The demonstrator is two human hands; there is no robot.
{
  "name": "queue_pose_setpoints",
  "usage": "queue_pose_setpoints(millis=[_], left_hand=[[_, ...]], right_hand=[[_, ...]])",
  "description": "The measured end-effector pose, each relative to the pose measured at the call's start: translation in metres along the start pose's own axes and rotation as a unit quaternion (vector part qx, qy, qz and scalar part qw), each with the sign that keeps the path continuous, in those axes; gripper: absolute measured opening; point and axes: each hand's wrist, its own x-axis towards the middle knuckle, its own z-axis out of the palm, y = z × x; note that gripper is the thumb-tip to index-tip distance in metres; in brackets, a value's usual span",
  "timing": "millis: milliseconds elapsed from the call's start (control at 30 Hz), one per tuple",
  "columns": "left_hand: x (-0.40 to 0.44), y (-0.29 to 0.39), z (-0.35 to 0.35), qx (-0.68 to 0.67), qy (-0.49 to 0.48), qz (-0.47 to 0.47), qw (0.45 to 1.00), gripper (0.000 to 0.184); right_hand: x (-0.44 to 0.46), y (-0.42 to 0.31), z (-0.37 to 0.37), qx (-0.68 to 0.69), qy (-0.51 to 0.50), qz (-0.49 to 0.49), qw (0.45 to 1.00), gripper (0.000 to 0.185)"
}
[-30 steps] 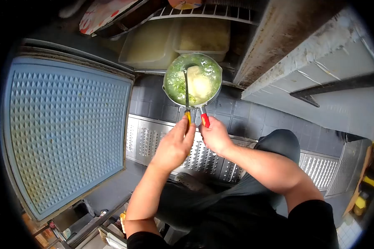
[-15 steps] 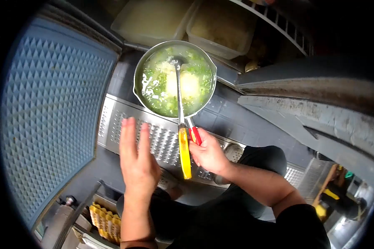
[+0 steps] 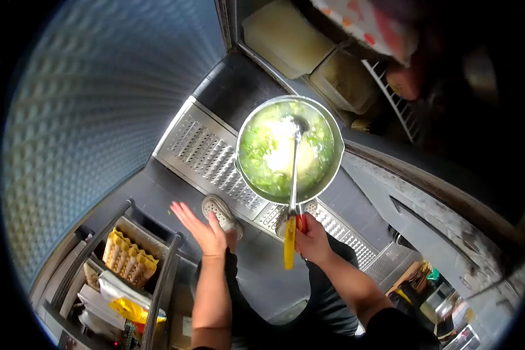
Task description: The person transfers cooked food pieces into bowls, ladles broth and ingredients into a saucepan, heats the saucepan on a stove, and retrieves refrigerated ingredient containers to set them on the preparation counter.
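Note:
My right hand (image 3: 315,240) is wrapped round the red handle (image 3: 301,223) of a metal pot (image 3: 243,169). Pale green liquid with chopped green bits and a pale lump (image 3: 305,158) fills the pot. A ladle (image 3: 294,166) stands in the liquid, its yellow handle (image 3: 289,242) crossing the rim beside the red one. My left hand (image 3: 201,230) is held to the left of the ladle handle, fingers stretched out, touching nothing.
A blue textured door (image 3: 99,105) stands at the left. Plastic tubs (image 3: 286,38) and a wire shelf (image 3: 394,102) are at the top. Perforated metal grating (image 3: 201,151) crosses the floor. Egg trays (image 3: 128,256) sit in a rack at the lower left.
My left hand has let go of the ladle and moved away to the left. The view has turned and the pot has moved away from the tubs, still in my right hand.

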Motion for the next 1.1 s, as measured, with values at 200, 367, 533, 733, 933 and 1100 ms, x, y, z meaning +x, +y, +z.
queue_pose_setpoints(millis=[200, 367, 533, 733, 933, 1100], left_hand=[[-0.054, 0.072, -0.113, -0.008, -0.118, -0.039, 0.992, 0.077], [0.072, 0.166, -0.295, 0.055, 0.14, 0.166, 0.975, 0.074], [0.215, 0.198, -0.408, 0.271, 0.219, 0.038, 0.937, 0.049], [0.222, 0.214, -0.438, 0.237, 0.074, -0.043, 0.968, 0.054], [0.129, 0.253, -0.46, 0.005, -0.088, -0.076, 0.993, 0.061], [0.024, 0.209, -0.492, -0.187, 0.03, -0.051, 0.981, 0.043]], right_hand=[[-0.144, -0.083, -0.042, -0.114, -0.011, 0.044, 0.992, 0.017], [-0.264, -0.145, -0.063, -0.079, -0.048, 0.045, 0.995, 0.014], [-0.355, -0.19, -0.079, -0.09, -0.029, 0.029, 0.995, 0.009], [-0.418, -0.241, -0.078, -0.035, -0.036, -0.017, 0.999, 0.008], [-0.449, -0.271, -0.083, -0.065, -0.026, -0.064, 0.995, 0.016], [-0.454, -0.289, -0.079, -0.098, -0.049, -0.127, 0.986, 0.011]])
